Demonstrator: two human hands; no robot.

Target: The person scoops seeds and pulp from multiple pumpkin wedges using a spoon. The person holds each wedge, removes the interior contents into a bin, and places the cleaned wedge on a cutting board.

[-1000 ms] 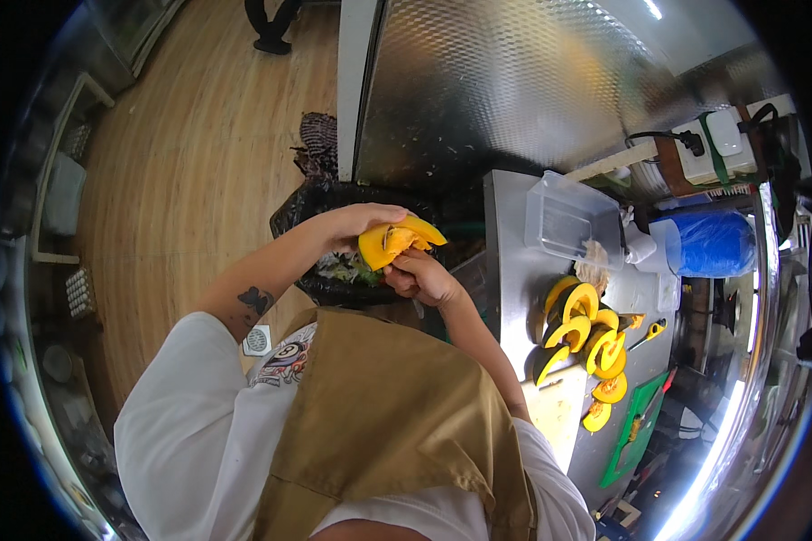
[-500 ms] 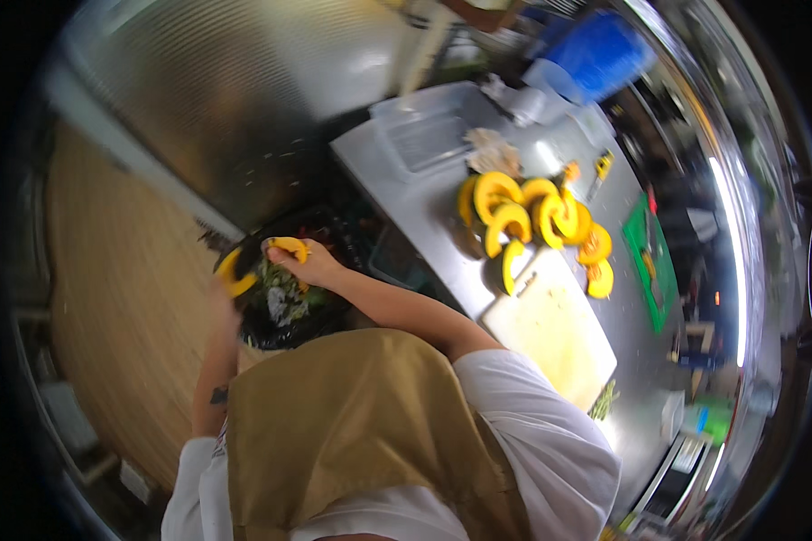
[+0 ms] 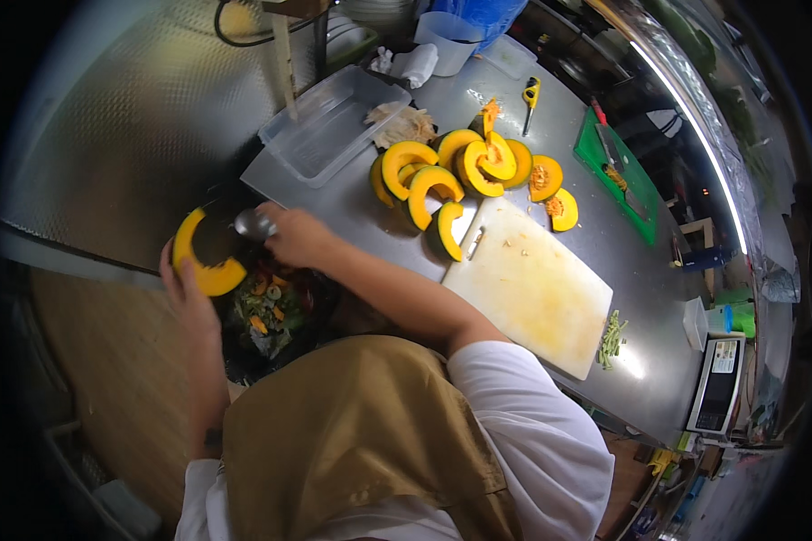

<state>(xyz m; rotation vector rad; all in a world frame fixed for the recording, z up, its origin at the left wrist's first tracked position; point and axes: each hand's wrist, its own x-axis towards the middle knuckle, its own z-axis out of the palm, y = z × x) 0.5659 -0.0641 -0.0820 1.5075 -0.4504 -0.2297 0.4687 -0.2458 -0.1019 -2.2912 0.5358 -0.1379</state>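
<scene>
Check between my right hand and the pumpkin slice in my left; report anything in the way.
Only the metal spoon, held by the right hand, stands between that hand and the pumpkin slice; past it, the gap looks open. The left hand holds the slice from its outer side.

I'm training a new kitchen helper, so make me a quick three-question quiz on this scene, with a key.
1. What does the right hand hold?
a) a whisk
b) a spoon-like metal tool
c) a paper cup

2. True or false: the white cutting board lies on top of the green board.

3. Fill in the blank: the left hand holds a curved ____.

Key:
1. b
2. False; the two boards lie apart on the metal table.
3. pumpkin piece
</scene>
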